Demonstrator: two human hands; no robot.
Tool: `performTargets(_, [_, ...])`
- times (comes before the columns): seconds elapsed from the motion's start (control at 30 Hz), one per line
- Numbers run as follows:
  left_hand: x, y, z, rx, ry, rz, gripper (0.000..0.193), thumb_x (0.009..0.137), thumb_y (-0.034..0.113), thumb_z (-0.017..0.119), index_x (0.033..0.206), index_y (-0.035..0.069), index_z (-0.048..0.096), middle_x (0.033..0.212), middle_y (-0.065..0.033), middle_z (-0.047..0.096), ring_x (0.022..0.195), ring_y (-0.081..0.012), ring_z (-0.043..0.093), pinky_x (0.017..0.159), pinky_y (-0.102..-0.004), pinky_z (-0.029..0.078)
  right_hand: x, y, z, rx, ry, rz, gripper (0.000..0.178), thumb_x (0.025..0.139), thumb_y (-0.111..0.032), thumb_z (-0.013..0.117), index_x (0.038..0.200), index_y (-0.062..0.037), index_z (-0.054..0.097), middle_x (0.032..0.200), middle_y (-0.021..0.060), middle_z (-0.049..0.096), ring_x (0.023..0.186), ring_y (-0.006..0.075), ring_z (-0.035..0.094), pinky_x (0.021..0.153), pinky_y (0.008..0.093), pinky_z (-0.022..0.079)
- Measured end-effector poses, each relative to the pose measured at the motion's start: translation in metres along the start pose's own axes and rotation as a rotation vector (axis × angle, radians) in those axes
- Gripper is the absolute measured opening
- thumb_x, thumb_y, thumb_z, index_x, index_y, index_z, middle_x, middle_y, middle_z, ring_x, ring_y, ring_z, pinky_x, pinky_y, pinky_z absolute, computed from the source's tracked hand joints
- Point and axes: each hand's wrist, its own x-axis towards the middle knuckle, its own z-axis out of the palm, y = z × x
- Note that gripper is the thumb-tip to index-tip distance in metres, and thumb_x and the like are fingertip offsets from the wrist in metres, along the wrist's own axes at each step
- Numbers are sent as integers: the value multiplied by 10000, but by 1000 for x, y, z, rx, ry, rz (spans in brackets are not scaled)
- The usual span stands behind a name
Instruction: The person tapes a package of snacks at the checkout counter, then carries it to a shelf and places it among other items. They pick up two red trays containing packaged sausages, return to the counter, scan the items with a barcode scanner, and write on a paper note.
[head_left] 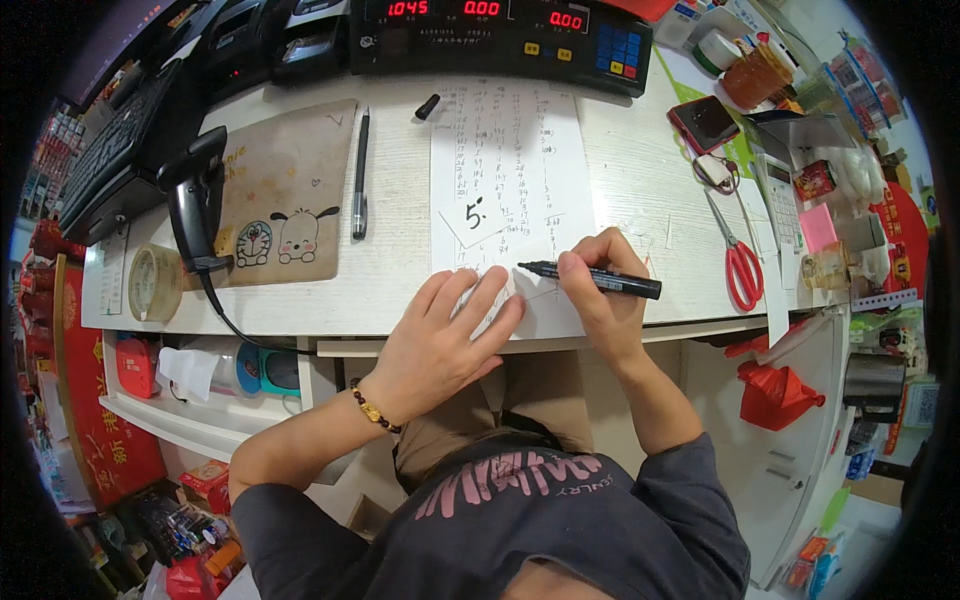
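Observation:
My right hand grips a black marker. Its bare tip points left, just above or touching a small white paper slip at the table's front edge; I cannot tell which. With fingers spread, my left hand lies flat on the papers beside that slip. A second slip with one bold black handwritten figure sits just beyond my left fingers. Under both slips is a long white sheet filled with handwritten columns. The marker's black cap rests at the sheet's upper left.
A black scale display with red digits spans the back. To the left are a barcode scanner, a brown mat, a tape roll and a black pen. Red scissors and a phone lie right.

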Motion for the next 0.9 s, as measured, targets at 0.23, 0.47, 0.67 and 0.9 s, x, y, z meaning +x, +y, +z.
performTargets(0.23, [0,0,2,6,17,1,644,634,276,739,1210,94,517,1314,-127,422,1109,-302,419,945,-440,378,0,3,-2,-55,-31,-36,194,821,-82,635,711,-29,485,615,-15,483,564,44,392,503,215,339])
performTargets(0.47, [1,0,1,32,47,-2,639,592,256,750,1169,94,527,1269,-119,454,1093,-277,438,940,-401,388,0,5,0,-106,-18,-66,192,820,-77,635,713,-26,484,609,-8,482,559,47,401,497,216,351])
performTargets(0.67, [-1,0,3,10,17,-7,650,633,279,741,1213,92,517,1316,-130,422,1123,-305,414,958,-442,374,0,5,0,-127,-6,-78,197,816,-78,637,708,-27,480,602,-7,482,549,48,399,488,217,351])
performTargets(0.9, [-2,0,5,9,21,-6,671,620,270,753,1219,93,509,1320,-131,419,1125,-305,416,958,-442,376,-1,5,-2,-80,-44,-69,195,807,-70,622,689,-25,473,576,-9,471,534,47,377,477,223,327])
